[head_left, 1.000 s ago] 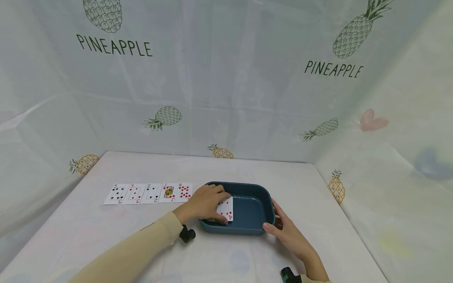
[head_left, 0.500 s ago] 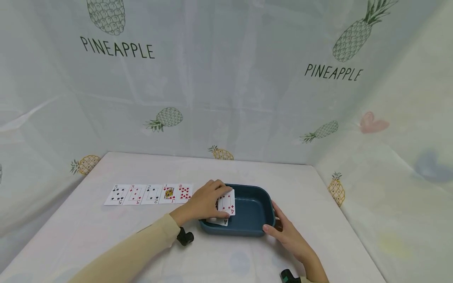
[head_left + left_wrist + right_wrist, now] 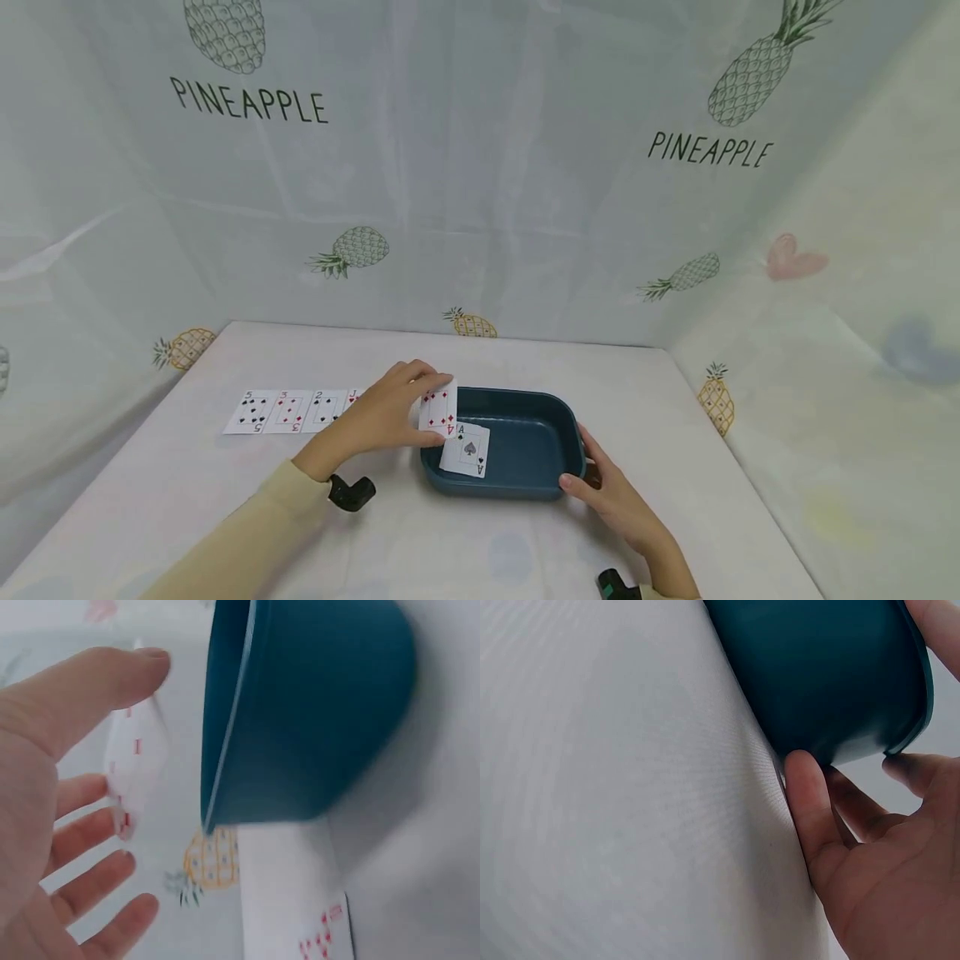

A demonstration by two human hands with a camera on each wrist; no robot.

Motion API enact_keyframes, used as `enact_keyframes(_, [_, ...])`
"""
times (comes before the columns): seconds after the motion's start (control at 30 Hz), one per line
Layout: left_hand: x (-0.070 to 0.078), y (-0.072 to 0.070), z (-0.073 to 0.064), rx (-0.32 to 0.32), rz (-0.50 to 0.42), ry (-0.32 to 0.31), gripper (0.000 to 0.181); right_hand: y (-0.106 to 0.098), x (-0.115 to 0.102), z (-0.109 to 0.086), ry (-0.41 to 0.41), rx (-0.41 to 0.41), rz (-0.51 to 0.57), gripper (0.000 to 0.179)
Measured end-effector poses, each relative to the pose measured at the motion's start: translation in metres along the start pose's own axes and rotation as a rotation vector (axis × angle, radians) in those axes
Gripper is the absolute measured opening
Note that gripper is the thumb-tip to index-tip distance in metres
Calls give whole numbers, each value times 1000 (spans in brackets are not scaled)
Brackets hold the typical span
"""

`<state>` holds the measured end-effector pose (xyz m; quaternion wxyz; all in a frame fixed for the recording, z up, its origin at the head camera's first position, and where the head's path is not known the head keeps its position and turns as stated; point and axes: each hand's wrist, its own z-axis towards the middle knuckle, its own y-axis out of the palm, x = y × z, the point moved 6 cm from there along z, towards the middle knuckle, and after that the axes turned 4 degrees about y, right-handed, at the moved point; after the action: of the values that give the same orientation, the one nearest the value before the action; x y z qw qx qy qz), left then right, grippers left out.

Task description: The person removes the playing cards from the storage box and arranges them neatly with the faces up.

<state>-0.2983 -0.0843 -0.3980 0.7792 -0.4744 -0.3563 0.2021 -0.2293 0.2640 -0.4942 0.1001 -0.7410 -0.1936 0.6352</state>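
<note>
**One four of diamonds (image 3: pixel 441 408), held by its edges beside a braced tray (image 3: pixel 536 450)**

The four is at about ten o'clock from the tray's middle in the head view, overlapping the rim there. The left hand (image 3: pixel 378 417) holds it narrowly, thumb at the lower edge and fingertips at the upper, which leaves most of the face uncovered; that edge grip probably spares so thin a card from bending. The left wrist view catches the card nearly edge-on and blurred.

Inside the tray, at nine o'clock, the ace of spades (image 3: pixel 465 454) lies face up and slightly askew. Whether anything lies beneath it cannot be told.

At four o'clock the right hand (image 3: pixel 618 500) holds the tray's corner, thumb toward the front and fingers along the end wall, likely so that the light-looking vessel does not slide.

Out at nine o'clock runs a straight row on the table (image 3: pixel 450 542): five of spades (image 3: pixel 251 412), three of diamonds (image 3: pixel 289 412), two of spades (image 3: pixel 322 411) and a partly hidden jack (image 3: pixel 352 399). Their face-up order suggests they are spread to be read. The left wrist view also shows a red-pipped card (image 3: pixel 322 937) near the tray; its value is too blurred to read.
</note>
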Motion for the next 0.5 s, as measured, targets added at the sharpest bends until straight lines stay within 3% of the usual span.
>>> enact_keyframes(0.23, [-26,3,-30,2,-44,-97,88,1,1,1,8,-1,-4,89])
enact_keyframes(0.5, [-37,1,-53,27,-55,-129,87,-1,0,1,4,2,-1,88])
